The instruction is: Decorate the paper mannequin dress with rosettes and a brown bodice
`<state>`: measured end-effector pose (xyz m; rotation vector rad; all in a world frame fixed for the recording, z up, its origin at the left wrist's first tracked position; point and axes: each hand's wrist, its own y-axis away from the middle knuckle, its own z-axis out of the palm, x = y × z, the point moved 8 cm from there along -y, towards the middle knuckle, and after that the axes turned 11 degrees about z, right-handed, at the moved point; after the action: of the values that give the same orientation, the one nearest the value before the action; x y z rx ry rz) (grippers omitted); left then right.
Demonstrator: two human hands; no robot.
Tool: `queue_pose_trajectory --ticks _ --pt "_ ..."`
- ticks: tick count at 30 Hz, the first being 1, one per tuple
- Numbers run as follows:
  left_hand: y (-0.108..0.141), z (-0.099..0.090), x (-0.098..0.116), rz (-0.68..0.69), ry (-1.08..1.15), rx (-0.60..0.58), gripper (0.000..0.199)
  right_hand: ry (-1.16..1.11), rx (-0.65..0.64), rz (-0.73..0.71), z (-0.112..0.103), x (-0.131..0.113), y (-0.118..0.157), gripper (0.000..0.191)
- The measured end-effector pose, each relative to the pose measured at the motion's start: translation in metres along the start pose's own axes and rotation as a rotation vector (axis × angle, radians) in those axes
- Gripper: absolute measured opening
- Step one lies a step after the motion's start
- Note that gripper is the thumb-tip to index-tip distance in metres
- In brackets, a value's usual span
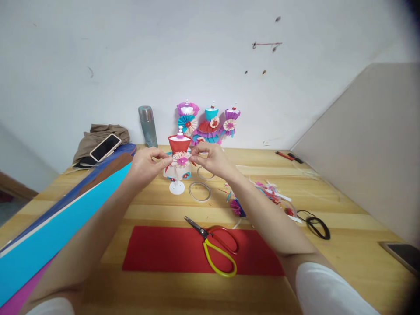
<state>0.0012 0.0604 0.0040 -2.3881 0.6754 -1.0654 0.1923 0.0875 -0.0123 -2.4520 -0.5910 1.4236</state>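
Observation:
A small white dress form (177,187) stands upright on the wooden table, dressed in a red top (179,145) and a pale skirt (177,171) with small blue and red flowers. At its waist sits a pale pleated flower (181,159) with a pink centre. My left hand (149,164) pinches the flower's left edge or the material beside it. From the other side, my right hand (210,159) has thumb and finger closed at the flower's right edge. What exactly lies between the fingertips is too small to tell.
Scissors (205,234) lie on red paper (157,249) in front. Three dressed forms (211,124) stand behind, beside a bottle (148,127). Coloured sheets (65,227) and a phone (105,147) are left; scraps (269,192) and a black cord (318,227) right. Rings (200,200) lie near the stand.

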Motion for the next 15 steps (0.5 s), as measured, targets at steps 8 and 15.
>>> queue_pose_trajectory --ticks 8,15 --pt "-0.001 0.01 -0.008 0.008 0.011 -0.009 0.024 -0.008 0.03 -0.003 -0.003 -0.009 0.004 0.016" --pt "-0.003 0.01 -0.002 0.02 0.003 0.012 0.019 0.012 0.1 -0.089 -0.004 -0.03 0.007 0.005"
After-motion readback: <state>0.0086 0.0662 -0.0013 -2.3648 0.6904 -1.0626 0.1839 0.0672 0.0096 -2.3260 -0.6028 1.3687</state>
